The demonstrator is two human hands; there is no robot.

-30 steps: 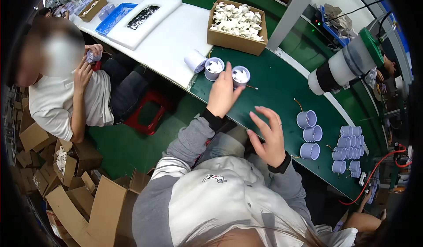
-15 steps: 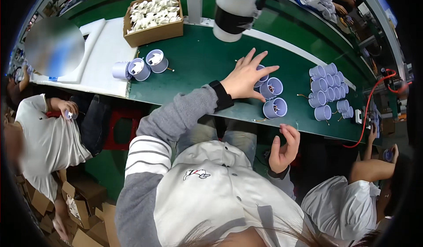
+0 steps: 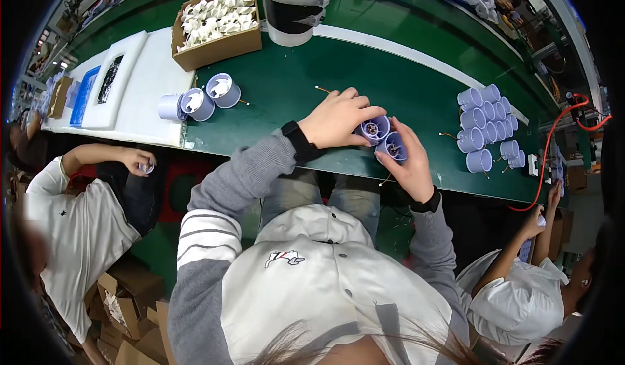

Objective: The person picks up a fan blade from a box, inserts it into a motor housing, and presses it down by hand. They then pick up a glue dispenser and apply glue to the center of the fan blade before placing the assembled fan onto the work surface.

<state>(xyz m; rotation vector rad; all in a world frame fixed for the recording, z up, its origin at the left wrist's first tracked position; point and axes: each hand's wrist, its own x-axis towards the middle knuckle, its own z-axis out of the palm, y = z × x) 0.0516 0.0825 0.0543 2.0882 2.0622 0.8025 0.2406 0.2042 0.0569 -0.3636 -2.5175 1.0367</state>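
Observation:
On the green bench in front of me, two lavender cups with small wired parts inside stand side by side. My left hand (image 3: 342,119) is closed around the farther cup (image 3: 372,129), fingers behind it and thumb on its near side. Fingers and thumb of my right hand (image 3: 411,160) grip the nearer cup (image 3: 392,147). Whether another cup sits beneath my left hand is hidden; a thin lead (image 3: 321,89) pokes out beyond its knuckles. Another lead (image 3: 385,181) hangs toward the bench's near edge.
Several lavender cups (image 3: 479,161) stand grouped at the right. Left of me are three more cups (image 3: 222,90), two showing white pieces inside. Behind them sits a cardboard box (image 3: 218,54) of white parts. A dark-banded white cylinder (image 3: 288,13) hangs overhead. People sit on both sides.
My right hand has come up from the bench edge onto the nearer cup. My left hand has closed from spread fingers, and the cups under my hands have shifted left and away from me.

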